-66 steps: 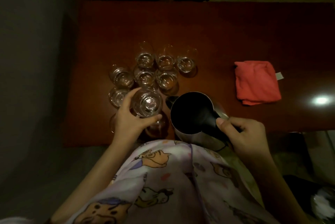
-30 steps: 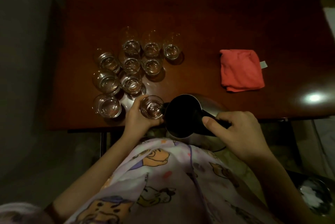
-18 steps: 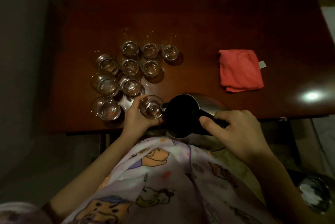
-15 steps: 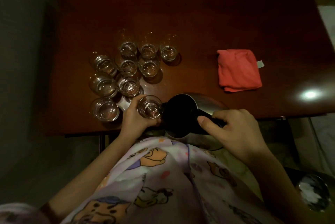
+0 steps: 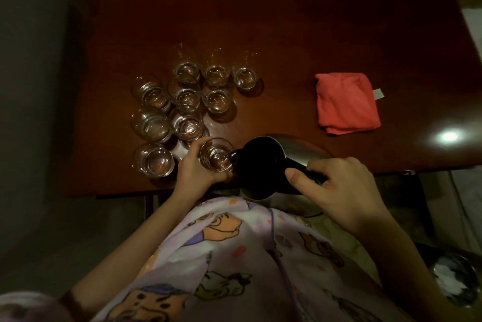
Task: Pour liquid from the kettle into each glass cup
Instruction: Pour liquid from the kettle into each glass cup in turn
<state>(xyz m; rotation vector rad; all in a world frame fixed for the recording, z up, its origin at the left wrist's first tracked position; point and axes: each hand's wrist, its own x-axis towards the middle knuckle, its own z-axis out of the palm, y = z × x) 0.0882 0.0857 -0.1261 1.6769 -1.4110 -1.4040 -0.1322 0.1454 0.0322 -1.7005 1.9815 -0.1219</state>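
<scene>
Lower centre of the frame: the left hand [image 5: 194, 169] grips one glass cup [image 5: 216, 155], the right hand [image 5: 336, 183] grips the tilted kettle [image 5: 260, 165] by its handle, spout touching the rim. Nine more cups [image 5: 186, 98] cluster above-left; a red cloth [image 5: 347, 102] lies right on the dark wooden desk [image 5: 287, 34].

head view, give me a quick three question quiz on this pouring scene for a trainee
1. True or false: the right hand grips the kettle by its handle.
2. What does the left hand hold? A) the red cloth B) a glass cup C) nothing
3. Fill in: the folded red cloth lies on the table, to the ____ of the group of cups.

Key:
1. True.
2. B. The fingers curl round the held cup, next to the kettle's spout.
3. Right.
</scene>
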